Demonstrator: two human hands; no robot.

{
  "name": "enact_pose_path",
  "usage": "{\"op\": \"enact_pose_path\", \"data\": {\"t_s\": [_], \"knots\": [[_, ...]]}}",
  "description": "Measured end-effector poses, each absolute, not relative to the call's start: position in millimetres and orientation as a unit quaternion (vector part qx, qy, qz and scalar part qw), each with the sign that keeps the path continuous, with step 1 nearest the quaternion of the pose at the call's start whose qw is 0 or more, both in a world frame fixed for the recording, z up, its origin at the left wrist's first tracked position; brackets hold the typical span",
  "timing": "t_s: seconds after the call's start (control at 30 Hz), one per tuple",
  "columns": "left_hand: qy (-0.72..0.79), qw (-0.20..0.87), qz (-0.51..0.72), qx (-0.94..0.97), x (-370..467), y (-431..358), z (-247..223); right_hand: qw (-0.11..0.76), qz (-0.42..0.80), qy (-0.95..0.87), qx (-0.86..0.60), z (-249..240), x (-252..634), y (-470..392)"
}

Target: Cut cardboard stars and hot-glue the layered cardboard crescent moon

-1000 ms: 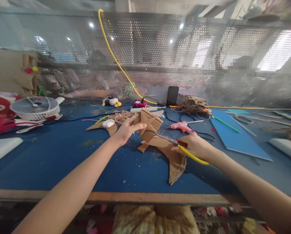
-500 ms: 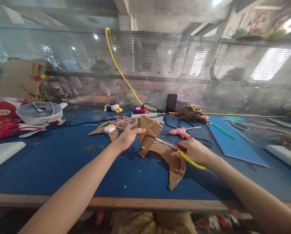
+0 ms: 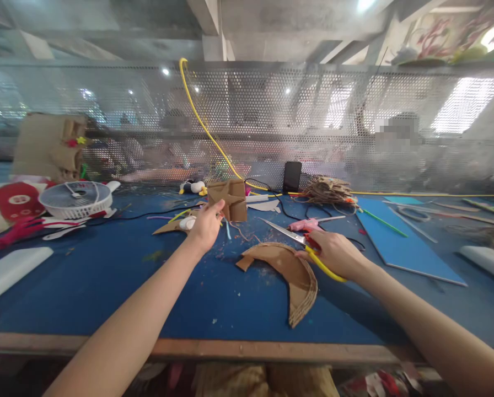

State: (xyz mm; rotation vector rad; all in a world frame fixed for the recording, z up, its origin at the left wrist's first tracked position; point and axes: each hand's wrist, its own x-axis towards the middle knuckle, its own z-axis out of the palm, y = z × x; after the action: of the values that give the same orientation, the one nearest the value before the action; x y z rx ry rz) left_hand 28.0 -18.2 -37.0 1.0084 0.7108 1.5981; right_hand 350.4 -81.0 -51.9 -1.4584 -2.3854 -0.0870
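Note:
My left hand (image 3: 207,225) pinches a squarish piece of cardboard (image 3: 235,201) with a star shape on its face, held up above the table. Wrapped in my right hand (image 3: 333,251) is a pair of yellow-handled scissors (image 3: 286,230), blades pointing left and apart from the cardboard. Below them on the table lies a crescent of stacked cardboard (image 3: 300,275), with a small cardboard scrap (image 3: 245,262) at its left tip. Just behind the right hand rests a pink glue gun (image 3: 305,225), partly covered by it.
A white basket (image 3: 75,199) stands at the left near a red item (image 3: 17,201). Along the back are a phone (image 3: 292,176), a brown bundle (image 3: 327,190) and a perforated metal screen (image 3: 255,121). A blue board (image 3: 399,237) lies right. Black cables cross the table.
My left hand has carried the cardboard left and away from the scissors, turning it. The blades, earlier against the cardboard's lower edge, are now free of it. The right hand has barely moved.

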Motion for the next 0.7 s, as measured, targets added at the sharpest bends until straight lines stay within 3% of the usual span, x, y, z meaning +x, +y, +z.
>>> {"op": "enact_pose_path", "data": {"t_s": [0.13,0.3,0.43,0.7], "knots": [[0.350,0.496,0.668,0.431,50,-27,-48,0.340,0.083,-0.785,-0.512,-65,340,-78],[0.330,0.571,0.601,0.452,82,-57,-54,0.472,0.397,-0.642,-0.455,-62,318,-87],[0.287,0.657,0.507,0.479,101,-82,-57,0.508,0.433,-0.605,-0.433,-56,304,-100],[0.276,0.684,0.473,0.483,105,-86,-60,0.525,0.494,-0.540,-0.434,-58,298,-105]]}}
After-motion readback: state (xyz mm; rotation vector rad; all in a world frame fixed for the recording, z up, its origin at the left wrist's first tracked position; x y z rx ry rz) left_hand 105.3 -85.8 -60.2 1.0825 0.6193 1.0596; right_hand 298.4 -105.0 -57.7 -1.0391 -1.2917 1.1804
